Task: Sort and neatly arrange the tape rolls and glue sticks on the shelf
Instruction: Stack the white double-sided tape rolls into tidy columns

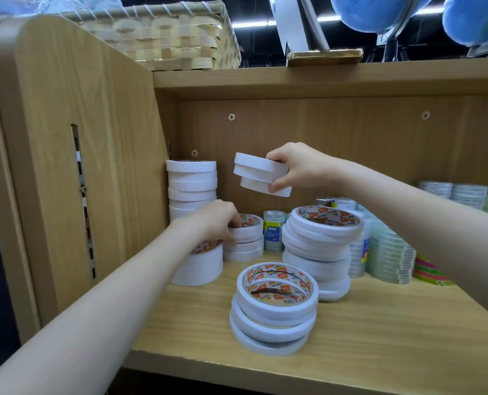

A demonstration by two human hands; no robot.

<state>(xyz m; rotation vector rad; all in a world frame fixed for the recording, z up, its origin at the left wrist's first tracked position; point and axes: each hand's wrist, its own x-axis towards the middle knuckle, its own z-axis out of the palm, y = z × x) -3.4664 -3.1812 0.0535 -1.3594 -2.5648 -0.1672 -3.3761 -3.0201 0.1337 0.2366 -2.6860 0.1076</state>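
Three white rolls [274, 309] sit stacked nearest us, close to the shelf [379, 332] front edge. Behind them we see a taller stack [321, 246], leaning, with clear tape [388, 255] to its right. Further left, our left hand [217, 220] curls its fingers over a short stack [247, 240], gripping the top roll beside a wide roll [198, 265]. Above, off the shelf, our right hand [297, 166] pinches three rolls [261, 173] between thumb and fingers. At the back left corner, a tall stack [192, 186] stands against the side panel [74, 155].
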